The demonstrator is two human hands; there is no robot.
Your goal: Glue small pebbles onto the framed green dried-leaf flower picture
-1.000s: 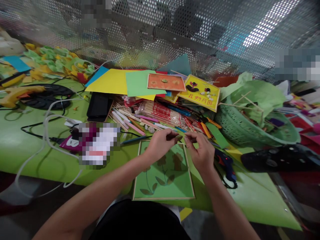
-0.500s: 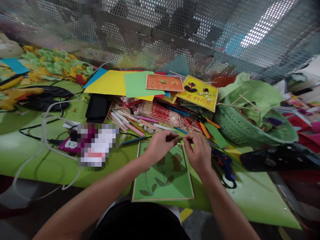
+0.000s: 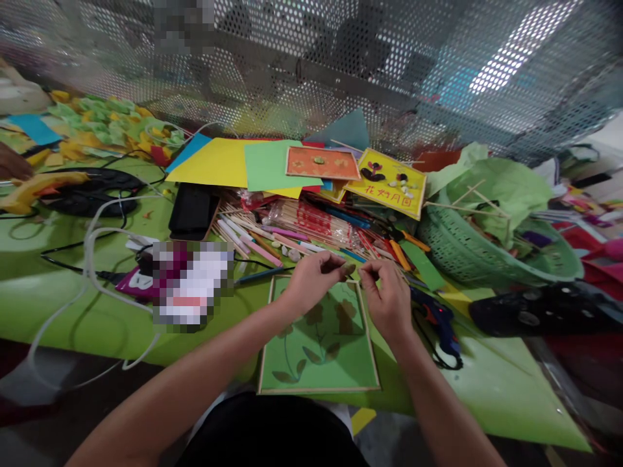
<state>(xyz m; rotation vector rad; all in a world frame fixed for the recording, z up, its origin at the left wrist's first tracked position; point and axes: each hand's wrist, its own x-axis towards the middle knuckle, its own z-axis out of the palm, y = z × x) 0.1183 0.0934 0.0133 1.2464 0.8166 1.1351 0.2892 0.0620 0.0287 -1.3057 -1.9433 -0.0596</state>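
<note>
Between the fingertips of my left hand (image 3: 316,280) is a small brownish-green leaf piece (image 3: 349,270). My right hand (image 3: 389,295) is closed in a pinch a short way to the right of it; what its fingertips hold, if anything, is too small to make out. Both hands are over the far end of a green picture panel (image 3: 302,353) edged with thin pale sticks. Pressed leaves and flower shapes lie on the panel, with thin stems drawn or stuck beneath them. My left forearm hides part of its left side.
Right of the panel lies a blue glue gun (image 3: 440,324), near a green basket (image 3: 501,259) of scraps. Behind are markers (image 3: 253,243), bundled sticks (image 3: 311,220) and coloured paper (image 3: 214,165). White cable (image 3: 85,279) loops at left. Another person's hand (image 3: 12,163) is at the left edge.
My fingertips have drawn slightly apart, and the leaf piece now shows more clearly in my left hand. Another person's hand has come in at the left edge.
</note>
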